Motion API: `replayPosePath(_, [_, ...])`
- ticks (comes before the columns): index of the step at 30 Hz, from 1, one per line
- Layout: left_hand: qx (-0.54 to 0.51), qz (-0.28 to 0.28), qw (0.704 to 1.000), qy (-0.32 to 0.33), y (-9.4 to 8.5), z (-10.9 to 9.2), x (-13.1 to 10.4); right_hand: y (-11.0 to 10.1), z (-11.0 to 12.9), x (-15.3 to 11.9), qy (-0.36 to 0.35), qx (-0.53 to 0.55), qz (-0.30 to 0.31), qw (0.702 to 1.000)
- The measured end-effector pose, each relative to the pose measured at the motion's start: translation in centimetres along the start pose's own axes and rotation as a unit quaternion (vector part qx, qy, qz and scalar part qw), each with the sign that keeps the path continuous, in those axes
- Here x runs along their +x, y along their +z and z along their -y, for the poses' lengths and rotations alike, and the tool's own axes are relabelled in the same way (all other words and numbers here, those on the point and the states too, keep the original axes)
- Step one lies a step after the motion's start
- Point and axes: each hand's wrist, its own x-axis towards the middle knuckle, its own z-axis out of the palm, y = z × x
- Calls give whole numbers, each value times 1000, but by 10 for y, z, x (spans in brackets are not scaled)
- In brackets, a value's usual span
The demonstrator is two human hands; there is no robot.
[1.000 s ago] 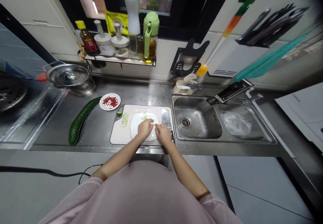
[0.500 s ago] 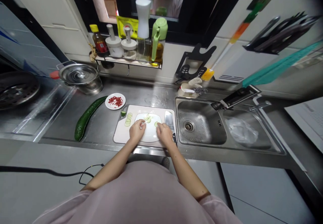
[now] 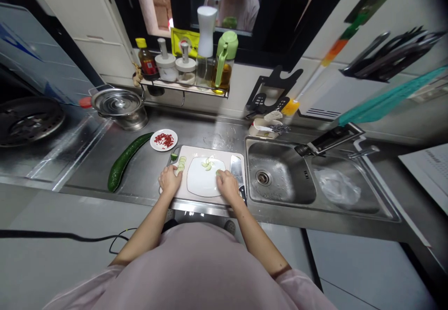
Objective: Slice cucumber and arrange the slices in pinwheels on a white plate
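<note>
On the cutting board (image 3: 184, 189) lies a white square plate (image 3: 205, 184). Several pale green cucumber slices (image 3: 207, 163) form a small curved cluster near its far edge. My left hand (image 3: 170, 181) has its fingers apart at the near end of a row of cucumber slices (image 3: 181, 163) left of the plate. At the plate's right rim, my right hand (image 3: 228, 184) pinches another cucumber slice (image 3: 219, 173). A cleaver (image 3: 236, 170) rests along the board's right side, and a cucumber end (image 3: 173, 156) sits at the upper left corner.
A whole cucumber (image 3: 126, 161) and a small plate of chopped red bits (image 3: 164, 140) stand to the left. Behind them is a lidded steel pot (image 3: 121, 109). The sink (image 3: 280, 175) adjoins the board on the right. Above the counter hangs a rack (image 3: 185, 86) with condiment containers.
My left hand has moved from the slices on the plate leftward to the row on the board. The plate's slices now form a fan shape. My right hand stays at the plate's right rim.
</note>
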Motion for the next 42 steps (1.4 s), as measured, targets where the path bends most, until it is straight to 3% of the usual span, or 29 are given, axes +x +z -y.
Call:
replayPosePath(10, [-190,9,982,-9,-1,8,6,-2,4,0,-1,24,-14,1000])
replayPosePath(15, [-407,53,911,27,-6,-1,11,-4,9,1,-6,50,-29,998])
replayPosePath(18, [-482,100,869,51,-13,-16,10,-8,12,3,-7,78,-45,996])
replayPosePath(25, [-516,185,830,102,-22,-58,-9,-14,20,12,-71,251,-84,962])
replayPosePath(31, [-509,202,828,120,-14,-80,-17,-9,21,24,-121,338,-74,931])
replayPosePath(37, [-490,181,851,52,-12,-81,-17,-10,19,25,-104,380,-89,915])
replayPosePath(42, [-489,271,829,-23,-20,-83,-22,-12,20,25,-98,383,-86,914])
